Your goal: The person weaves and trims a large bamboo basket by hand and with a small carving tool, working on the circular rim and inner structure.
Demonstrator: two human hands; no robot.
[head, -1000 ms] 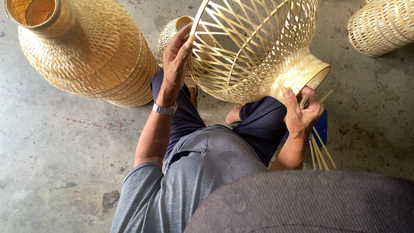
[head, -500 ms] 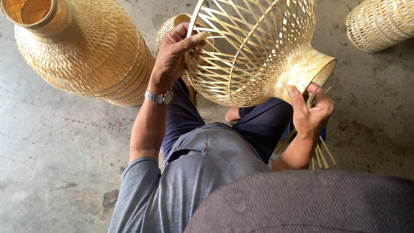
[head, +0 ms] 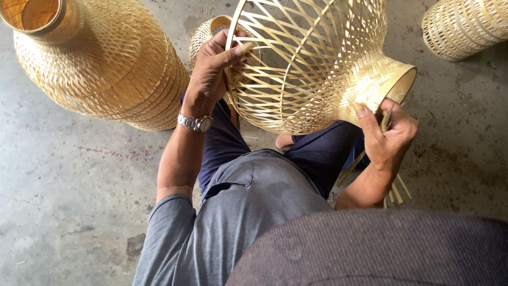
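The left hand (head: 214, 69) is closed around the wide open rim of the openwork bamboo frame (head: 312, 63), fingers curled over the rim hoop and thumb extended along a strip. The right hand (head: 386, 132) is closed against the narrow woven neck of the same frame, thumb pressed on the tight weave just below the neck ring; a short dark tool or strip end shows between its fingers, and its kind cannot be determined. Loose bamboo strips (head: 394, 188) project downward below this hand. The frame is held tilted above the person's lap, wide rim toward the left hand, neck toward the right. A wristwatch (head: 196, 123) sits on the left wrist. A large finished woven basket (head: 100, 58) stands on the concrete floor (head: 69, 196) to the left; another woven piece (head: 465, 26) lies at upper right.
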